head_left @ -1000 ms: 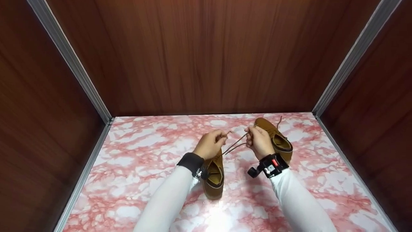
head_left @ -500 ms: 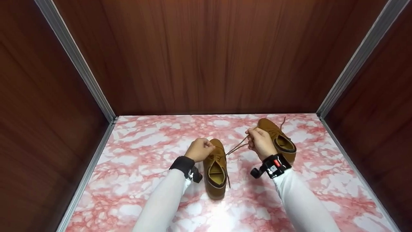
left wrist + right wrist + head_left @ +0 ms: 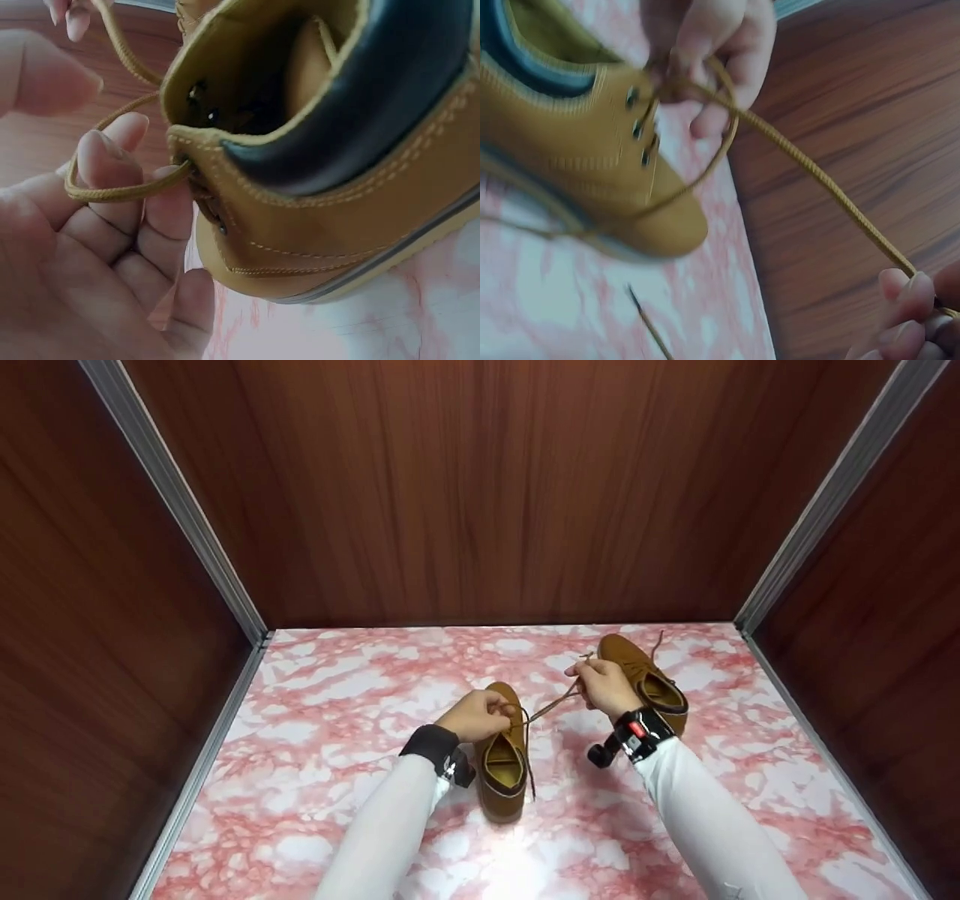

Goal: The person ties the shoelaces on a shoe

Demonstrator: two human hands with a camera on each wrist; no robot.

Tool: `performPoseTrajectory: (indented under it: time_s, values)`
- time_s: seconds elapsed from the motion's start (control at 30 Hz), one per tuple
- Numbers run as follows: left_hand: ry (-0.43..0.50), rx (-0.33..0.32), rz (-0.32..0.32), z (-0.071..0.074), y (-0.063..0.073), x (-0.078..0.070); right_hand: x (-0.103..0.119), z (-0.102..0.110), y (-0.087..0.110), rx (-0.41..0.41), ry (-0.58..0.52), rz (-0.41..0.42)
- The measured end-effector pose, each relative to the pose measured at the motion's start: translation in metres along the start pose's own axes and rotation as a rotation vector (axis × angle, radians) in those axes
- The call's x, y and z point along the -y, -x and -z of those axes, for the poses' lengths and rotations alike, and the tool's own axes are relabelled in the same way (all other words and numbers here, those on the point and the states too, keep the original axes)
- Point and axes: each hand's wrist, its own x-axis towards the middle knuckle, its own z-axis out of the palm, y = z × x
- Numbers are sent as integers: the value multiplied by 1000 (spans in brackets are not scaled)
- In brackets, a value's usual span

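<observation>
A tan lace-up shoe [image 3: 501, 808] stands on the marbled surface, toe pointing away. My left hand [image 3: 472, 716] is over its lacing. In the left wrist view a loop of shoelace [image 3: 131, 193] runs from an eyelet around the curled fingers [image 3: 112, 161], with the thumb held apart. To the right, my right hand [image 3: 609, 686] pinches the shoelace [image 3: 553, 706], stretched toward the shoe; its fingertips also show at the lower right of the right wrist view. One loose lace end [image 3: 532, 787] hangs along the shoe's right side.
A second tan shoe [image 3: 626, 652] lies angled beyond my right hand, partly hidden by it, one lace end sticking out. The red-and-white marbled surface [image 3: 337, 780] is bounded by wood-grain panels [image 3: 465, 495] at the back and both sides, with grey metal corner strips.
My left hand let go of a lace end, which now hangs beside the shoe. It drew back left, then came right onto the lacing. The right hand stays nearly in place with the lace.
</observation>
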Motion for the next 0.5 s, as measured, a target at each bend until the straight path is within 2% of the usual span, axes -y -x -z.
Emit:
performPoseTrajectory:
  time_s: [0.13,0.23,0.37,0.43,0.5]
  values:
    - [-75,-11,-7,-5,0,1,12,-5,-11,-17,270,104]
    - [-157,-60,-21,-11,-1,1,31,-18,-17,0,378,204]
    - [-183,-123,-41,-16,-2,0,55,-38,-18,137,344,325]
    - [-150,-144,-38,-17,-1,0,62,-45,-17,211,299,351]
    - [-105,-157,-20,-15,1,3,62,-50,-16,246,253,348]
